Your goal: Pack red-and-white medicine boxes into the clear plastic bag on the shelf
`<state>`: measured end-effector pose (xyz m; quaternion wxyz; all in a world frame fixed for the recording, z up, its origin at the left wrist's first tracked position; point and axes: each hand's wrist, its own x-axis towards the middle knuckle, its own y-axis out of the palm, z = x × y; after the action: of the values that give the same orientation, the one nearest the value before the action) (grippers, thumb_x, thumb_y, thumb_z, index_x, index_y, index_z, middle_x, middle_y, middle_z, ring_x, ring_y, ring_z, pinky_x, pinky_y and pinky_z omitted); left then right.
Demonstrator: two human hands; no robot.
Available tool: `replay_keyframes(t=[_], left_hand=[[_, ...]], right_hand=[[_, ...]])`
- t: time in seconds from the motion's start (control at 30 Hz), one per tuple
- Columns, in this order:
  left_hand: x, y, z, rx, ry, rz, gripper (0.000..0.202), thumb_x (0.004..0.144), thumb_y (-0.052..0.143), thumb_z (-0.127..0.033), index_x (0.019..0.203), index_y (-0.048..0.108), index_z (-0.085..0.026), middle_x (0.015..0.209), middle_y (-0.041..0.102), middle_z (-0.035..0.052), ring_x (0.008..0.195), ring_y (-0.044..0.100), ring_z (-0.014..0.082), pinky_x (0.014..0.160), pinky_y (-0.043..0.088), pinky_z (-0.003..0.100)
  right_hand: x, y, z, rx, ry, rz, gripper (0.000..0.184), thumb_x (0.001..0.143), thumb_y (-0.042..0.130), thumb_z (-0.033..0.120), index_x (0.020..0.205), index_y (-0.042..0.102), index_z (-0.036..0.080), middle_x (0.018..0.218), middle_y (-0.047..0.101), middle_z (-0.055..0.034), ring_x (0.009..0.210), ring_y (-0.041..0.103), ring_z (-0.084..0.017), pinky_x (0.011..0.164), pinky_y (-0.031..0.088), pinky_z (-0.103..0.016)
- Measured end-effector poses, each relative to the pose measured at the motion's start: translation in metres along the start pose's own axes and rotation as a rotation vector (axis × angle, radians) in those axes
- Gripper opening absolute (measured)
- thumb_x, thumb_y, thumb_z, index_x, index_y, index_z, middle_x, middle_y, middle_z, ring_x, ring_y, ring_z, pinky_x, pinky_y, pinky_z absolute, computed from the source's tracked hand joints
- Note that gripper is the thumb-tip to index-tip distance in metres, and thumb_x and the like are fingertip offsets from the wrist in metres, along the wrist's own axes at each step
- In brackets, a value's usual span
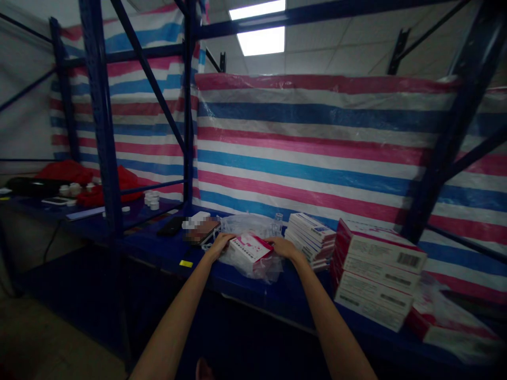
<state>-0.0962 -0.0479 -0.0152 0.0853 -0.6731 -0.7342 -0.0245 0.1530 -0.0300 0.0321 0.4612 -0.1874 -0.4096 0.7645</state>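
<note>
A white and pink-red printed box (pixel 250 249) lies tilted on a crumpled clear plastic bag (pixel 253 272) on the blue shelf. My left hand (pixel 221 246) grips the box at its left end, the fingertips curled at the edge. At the opposite end, my right hand (pixel 283 247) holds the red side, with some of its fingers hidden behind the box. Loose plastic spreads around and behind the box. Just right of my right hand stands a stack of thin white boxes (pixel 309 237).
Larger red-and-white boxes (pixel 376 274) are piled at right, beside a plastic-wrapped box (pixel 447 327). A brown notebook-like item (pixel 206 230) and a yellow label (pixel 186 263) lie at left. Blue rack posts (pixel 101 121) frame the shelf (pixel 158 258); striped sheeting (pixel 317 153) hangs behind.
</note>
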Motion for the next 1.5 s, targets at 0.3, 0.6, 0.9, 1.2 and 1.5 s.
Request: replay_keyframes(t=[0.3,0.6,0.9,1.2,1.5], left_hand=[[0.002,-0.002,-0.006,0.042,0.173,0.056,0.044,0.067,0.059,-0.039,0.105,0.063,-0.016,0.095,0.066,0.0056,0.081,0.058,0.0172,0.065,0.041,0.024],[0.015,-0.004,0.014,0.158,0.110,0.010,0.021,0.063,0.057,-0.031,0.059,0.066,-0.012,0.055,0.062,0.0051,0.064,0.058,0.0221,0.059,0.043,0.030],[0.008,-0.002,0.012,0.090,0.218,0.095,0.056,0.056,0.054,-0.013,0.111,0.052,-0.017,0.092,0.060,0.0054,0.069,0.059,0.0140,0.060,0.047,0.024],[0.006,-0.003,0.012,0.169,0.277,0.194,0.052,0.056,0.058,-0.023,0.107,0.057,-0.010,0.093,0.064,0.0105,0.080,0.062,0.0212,0.074,0.049,0.034],[0.011,-0.002,0.009,0.429,0.451,-0.074,0.029,0.069,0.048,-0.023,0.093,0.060,-0.014,0.093,0.062,0.0090,0.084,0.057,0.0240,0.080,0.045,0.042]], right_hand=[[0.019,0.019,-0.009,0.241,0.021,0.001,0.037,0.076,0.039,0.027,0.096,0.066,0.013,0.099,0.066,-0.0073,0.085,0.061,-0.018,0.080,0.048,-0.034],[-0.006,0.022,0.000,0.061,0.107,-0.206,0.034,0.082,0.034,0.021,0.102,0.061,0.013,0.112,0.058,-0.0122,0.107,0.050,-0.021,0.096,0.034,-0.038],[-0.008,0.038,0.093,-0.537,0.164,-0.078,0.079,0.067,0.050,0.064,0.127,0.042,0.013,0.124,0.046,-0.0240,0.117,0.037,-0.042,0.092,0.018,-0.064],[-0.001,0.042,0.092,-0.374,0.166,-0.132,0.087,0.046,0.069,0.061,0.116,0.044,0.015,0.115,0.050,-0.0206,0.109,0.043,-0.038,0.088,0.028,-0.056],[-0.043,0.015,0.113,0.006,-0.165,-0.758,0.073,0.053,0.070,0.053,0.112,0.039,0.022,0.122,0.042,-0.0081,0.116,0.037,-0.025,0.100,0.025,-0.040]])
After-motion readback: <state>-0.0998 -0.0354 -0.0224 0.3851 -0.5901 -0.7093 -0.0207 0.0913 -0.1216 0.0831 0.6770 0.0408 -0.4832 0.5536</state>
